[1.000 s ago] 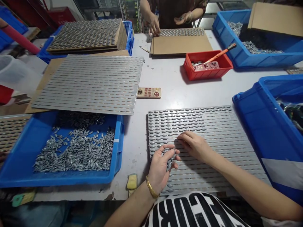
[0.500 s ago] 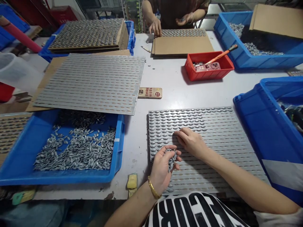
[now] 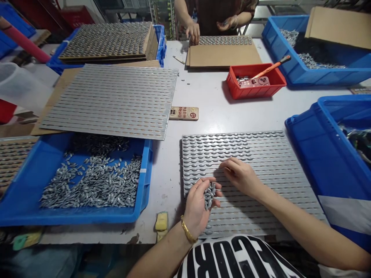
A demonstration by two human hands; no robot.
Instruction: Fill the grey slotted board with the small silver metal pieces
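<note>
My left hand, with a gold bracelet at its wrist, cups a small heap of grey spindle-shaped metal pieces over the near left part of a grooved grey board. Rows of the same pieces are set in the board's grooves along its far and left parts; the grooves toward the right and front are bare. My right hand is over the board at the end of one row, thumb and fingers pinched together. Whatever is between those fingertips is hidden.
To the left, a blue bin holds many loose pieces, with another grooved board above it. A phone, a red tray and blue bins stand around. Across the table, a co-worker's hands are at a board.
My right hand has moved slightly to the right along the board, fingers still pinched. My left thumb has shifted off the heap, so more of the pieces show.
</note>
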